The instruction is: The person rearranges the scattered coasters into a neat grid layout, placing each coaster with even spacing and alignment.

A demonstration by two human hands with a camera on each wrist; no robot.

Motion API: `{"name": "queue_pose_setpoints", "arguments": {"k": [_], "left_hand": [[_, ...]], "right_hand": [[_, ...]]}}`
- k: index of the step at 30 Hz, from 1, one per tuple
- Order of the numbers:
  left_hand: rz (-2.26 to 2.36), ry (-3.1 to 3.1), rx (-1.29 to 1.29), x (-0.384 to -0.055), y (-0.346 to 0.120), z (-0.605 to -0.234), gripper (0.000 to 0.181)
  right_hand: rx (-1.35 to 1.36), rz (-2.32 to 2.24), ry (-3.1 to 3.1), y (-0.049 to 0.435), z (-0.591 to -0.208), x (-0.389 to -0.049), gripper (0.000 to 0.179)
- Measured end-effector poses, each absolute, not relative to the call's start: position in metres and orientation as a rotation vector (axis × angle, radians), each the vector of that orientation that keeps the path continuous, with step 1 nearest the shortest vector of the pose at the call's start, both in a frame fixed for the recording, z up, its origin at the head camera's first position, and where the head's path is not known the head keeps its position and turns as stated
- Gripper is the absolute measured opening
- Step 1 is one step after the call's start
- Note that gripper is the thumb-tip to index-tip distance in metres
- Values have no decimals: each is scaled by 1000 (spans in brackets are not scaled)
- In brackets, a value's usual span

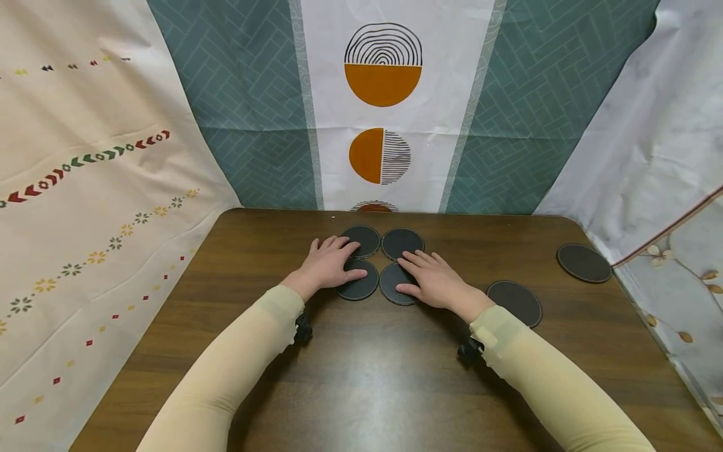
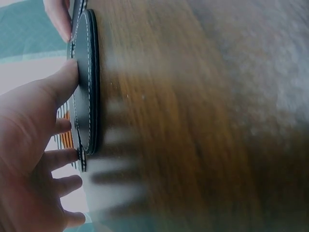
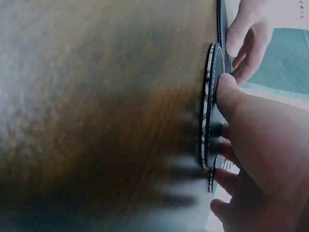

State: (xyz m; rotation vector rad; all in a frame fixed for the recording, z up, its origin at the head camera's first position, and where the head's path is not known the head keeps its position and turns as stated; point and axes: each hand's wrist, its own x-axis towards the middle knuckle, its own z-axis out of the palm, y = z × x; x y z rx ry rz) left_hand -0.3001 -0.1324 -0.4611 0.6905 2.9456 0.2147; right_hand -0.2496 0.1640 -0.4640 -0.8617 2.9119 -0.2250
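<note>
- Coasters (image 1: 366,237), six dark round ones, lie on the largest thing we see, a brown wooden table (image 1: 361,389), four grouped at its far middle and two out to the right
- Next in size we find the cloths: a teal and white cloth (image 1: 254,107) behind, a cream cloth (image 1: 85,188) at left and a whitish cloth (image 1: 666,125) at right
- Then we have two pale sleeves, the left sleeve (image 1: 237,370) and the right sleeve (image 1: 553,376), coming in from the near side
- Our left hand (image 1: 326,263) is spread and relaxed, gripping nothing, its thumb on the near left coaster (image 1: 361,289) and its index finger over the far left coaster (image 1: 367,236)
- Our right hand (image 1: 435,282) is likewise spread, its thumb on the near right coaster (image 1: 391,280), fingertips over the edge of the far right coaster (image 1: 403,240); whether those touch, we cannot tell
- We see one loose coaster (image 1: 514,302) just beside the right wrist, another coaster (image 1: 584,262) near the table's right edge
- Smallest, we note pale stitching round the coasters' rims in both wrist views
</note>
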Motion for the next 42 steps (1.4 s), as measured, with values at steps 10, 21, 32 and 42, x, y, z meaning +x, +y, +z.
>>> {"name": "queue_pose_setpoints", "arguments": {"k": [10, 21, 32, 42], "left_hand": [[185, 2958, 687, -299, -131, -462, 85], [186, 2969, 689, -299, -130, -461, 86], [182, 2965, 693, -299, -130, -461, 86], [213, 2965, 742, -298, -129, -460, 84]], "right_hand": [[-864, -223, 2917, 164, -461, -248, 76], [-867, -236, 2921, 164, -462, -249, 76], [-854, -234, 2914, 165, -464, -252, 77], [-852, -246, 2917, 165, -464, -250, 78]]}}
